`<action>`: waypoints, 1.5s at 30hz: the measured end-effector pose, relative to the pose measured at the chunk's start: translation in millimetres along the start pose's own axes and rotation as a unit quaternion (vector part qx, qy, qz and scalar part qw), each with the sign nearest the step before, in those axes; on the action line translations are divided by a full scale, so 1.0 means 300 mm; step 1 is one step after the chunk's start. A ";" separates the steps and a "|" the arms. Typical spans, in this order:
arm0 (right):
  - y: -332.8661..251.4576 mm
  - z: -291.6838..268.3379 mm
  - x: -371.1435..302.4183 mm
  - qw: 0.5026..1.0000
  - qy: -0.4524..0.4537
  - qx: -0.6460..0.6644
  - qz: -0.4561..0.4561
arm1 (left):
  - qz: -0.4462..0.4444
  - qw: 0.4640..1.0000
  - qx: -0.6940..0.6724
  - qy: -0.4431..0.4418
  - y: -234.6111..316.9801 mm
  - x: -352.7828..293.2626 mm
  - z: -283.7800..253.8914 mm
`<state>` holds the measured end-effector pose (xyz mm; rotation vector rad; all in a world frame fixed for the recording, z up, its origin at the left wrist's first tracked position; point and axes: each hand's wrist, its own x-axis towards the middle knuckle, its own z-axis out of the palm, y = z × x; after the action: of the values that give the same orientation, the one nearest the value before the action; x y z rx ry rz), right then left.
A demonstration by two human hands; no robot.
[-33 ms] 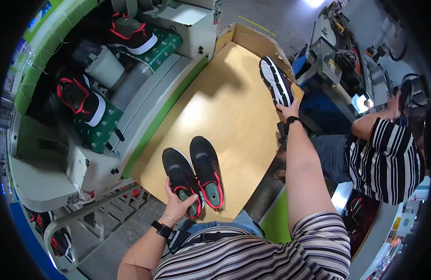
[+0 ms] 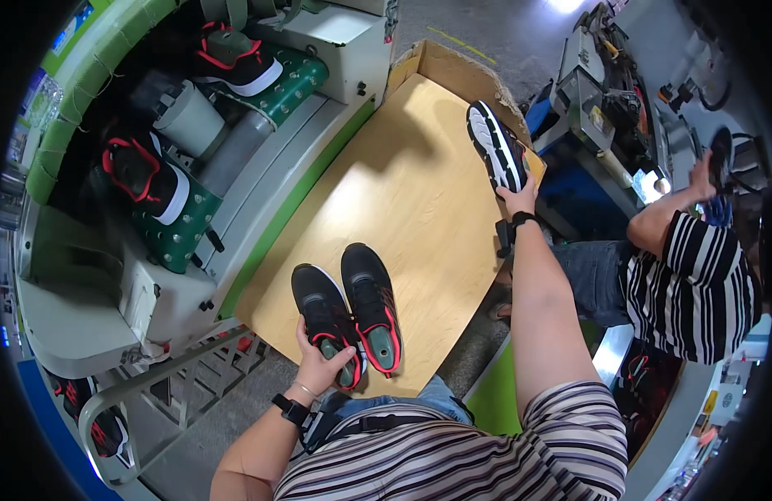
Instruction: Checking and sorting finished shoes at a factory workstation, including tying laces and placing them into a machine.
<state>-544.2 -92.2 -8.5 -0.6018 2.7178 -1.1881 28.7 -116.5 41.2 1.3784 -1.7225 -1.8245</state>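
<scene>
Two black sneakers with red-edged collars and green lasts inside lie side by side on the wood-coloured tabletop (image 2: 377, 204), toes pointing away from me. My left hand (image 2: 321, 365) grips the heel end of the left sneaker (image 2: 317, 292). Right beside it is the other sneaker (image 2: 367, 280), which neither hand appears to hold. At the table's far right, my right hand (image 2: 519, 196) has hold of a third sneaker (image 2: 490, 144) by one end. That one is tipped on its side, its white and black sole facing left; most of its upper is hidden.
Left of the table, a machine (image 2: 319, 134) carries two sneakers on green studded pads. A torn cardboard edge (image 2: 469, 67) borders the table's far end. On the right, a co-worker in a striped shirt (image 2: 707, 284) holds a dark shoe (image 2: 720, 150) near equipment. A metal rail (image 2: 164, 384) stands lower left.
The co-worker's hand and dark shoe have risen slightly. My hands and the three sneakers keep their places.
</scene>
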 end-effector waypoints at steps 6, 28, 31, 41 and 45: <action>-0.096 0.010 -0.491 0.973 0.159 -0.054 -0.157 | -0.011 1.000 0.011 0.023 0.005 -0.018 0.008; -0.156 -0.143 -0.736 0.904 -0.372 -0.097 -0.189 | 0.047 0.994 0.097 -0.006 -0.045 0.059 -0.001; -0.200 -0.182 -0.792 0.951 -0.302 0.016 -0.071 | 0.040 0.995 0.086 -0.001 -0.064 0.048 -0.030; -0.307 -0.299 -1.183 0.942 -0.205 -0.026 -0.266 | 0.021 0.995 0.102 0.001 -0.058 0.034 -0.035; -0.310 -0.219 -1.135 0.950 -0.121 -0.058 -0.281 | 0.246 0.911 0.298 0.141 0.091 -0.020 -0.002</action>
<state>-220.8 31.9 85.9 -1.5027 2.4861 -0.9565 21.5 -119.2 68.0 1.1563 -2.2884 -0.8172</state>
